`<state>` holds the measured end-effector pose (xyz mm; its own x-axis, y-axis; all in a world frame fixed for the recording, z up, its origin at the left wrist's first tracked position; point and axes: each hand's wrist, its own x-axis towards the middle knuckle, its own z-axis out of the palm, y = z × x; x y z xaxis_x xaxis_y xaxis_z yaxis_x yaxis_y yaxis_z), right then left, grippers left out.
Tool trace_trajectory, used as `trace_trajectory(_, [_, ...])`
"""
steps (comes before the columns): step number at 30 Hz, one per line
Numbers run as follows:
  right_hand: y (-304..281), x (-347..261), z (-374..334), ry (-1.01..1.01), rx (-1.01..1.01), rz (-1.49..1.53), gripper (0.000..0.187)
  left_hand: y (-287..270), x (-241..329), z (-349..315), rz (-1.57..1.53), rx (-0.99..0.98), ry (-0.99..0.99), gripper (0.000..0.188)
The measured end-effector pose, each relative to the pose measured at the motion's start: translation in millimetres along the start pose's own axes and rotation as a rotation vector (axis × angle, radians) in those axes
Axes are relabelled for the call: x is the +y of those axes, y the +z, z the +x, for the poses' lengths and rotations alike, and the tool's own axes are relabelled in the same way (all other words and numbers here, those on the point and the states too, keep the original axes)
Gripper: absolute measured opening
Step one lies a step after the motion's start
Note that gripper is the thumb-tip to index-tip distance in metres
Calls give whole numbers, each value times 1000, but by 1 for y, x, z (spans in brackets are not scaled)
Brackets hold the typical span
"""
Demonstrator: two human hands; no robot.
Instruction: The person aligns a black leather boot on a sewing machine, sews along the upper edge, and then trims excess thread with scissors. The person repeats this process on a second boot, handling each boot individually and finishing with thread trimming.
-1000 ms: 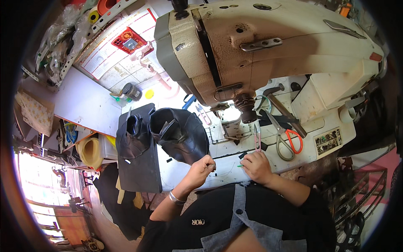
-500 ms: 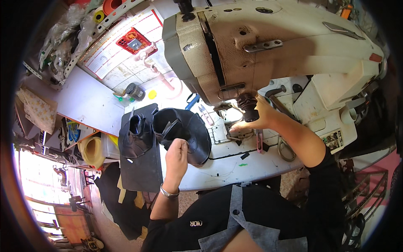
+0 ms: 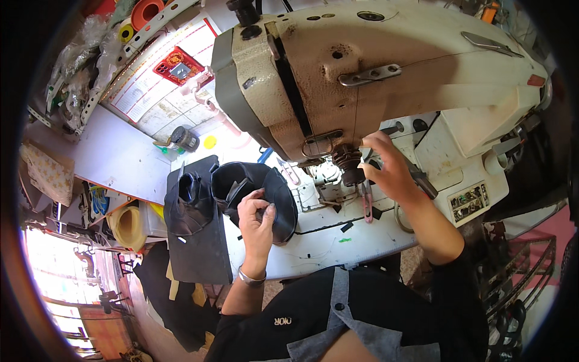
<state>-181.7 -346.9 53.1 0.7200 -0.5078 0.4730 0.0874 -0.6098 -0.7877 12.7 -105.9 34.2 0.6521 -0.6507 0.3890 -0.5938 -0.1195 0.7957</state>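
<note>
My left hand (image 3: 256, 222) is closed, thumb against curled fingers, over a black leather shoe upper (image 3: 284, 202). Anything pinched in it is hidden. A second black upper (image 3: 188, 211) sits to the left on a dark flat board (image 3: 202, 259). Beside the dark knob under the head of a large beige sewing machine (image 3: 368, 108), my right hand (image 3: 393, 166) has its thumb and fingers apart. Nothing shows between them. Pink-handled thread snips (image 3: 367, 204) lie on the white table (image 3: 283, 262) just left of that hand.
Another pair of snips (image 3: 291, 173) and a blue-handled tool (image 3: 265, 155) lie behind the upper. A dark jar (image 3: 184, 139) and a yellow disc (image 3: 210, 142) stand farther back. A small parts tray (image 3: 469, 202) is at the right.
My right hand has drawn back from the needle area, and its fingers have spread beside the knob. My left thumb now shows raised against the fingers. The whole view has shifted slightly.
</note>
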Motion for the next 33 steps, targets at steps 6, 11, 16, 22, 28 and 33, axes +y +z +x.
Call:
trace_trajectory(6, [38, -17, 35, 117, -123, -296, 19, 14, 0, -12, -83, -36, -33, 12])
trace_trajectory(11, [56, -5, 32, 38, -26, -457, 20, 8, -7, -19, -81, -30, -87, 12])
trace_trajectory(16, [65, 4, 30, 201, 66, -166, 23, 6, -13, -22, -153, -22, -110, 10])
trace_trajectory(22, [59, 12, 39, 306, -71, -549, 32, 4, -18, -22, -208, -19, -127, 10])
trace_trajectory(28, [10, -12, 18, 250, 184, 66, 13, -2, -19, -25, -272, -2, -173, 10])
trace_trajectory(33, [-9, -51, -46, 169, 144, -41, 10, -3, -8, -28, -334, -1, -185, 12])
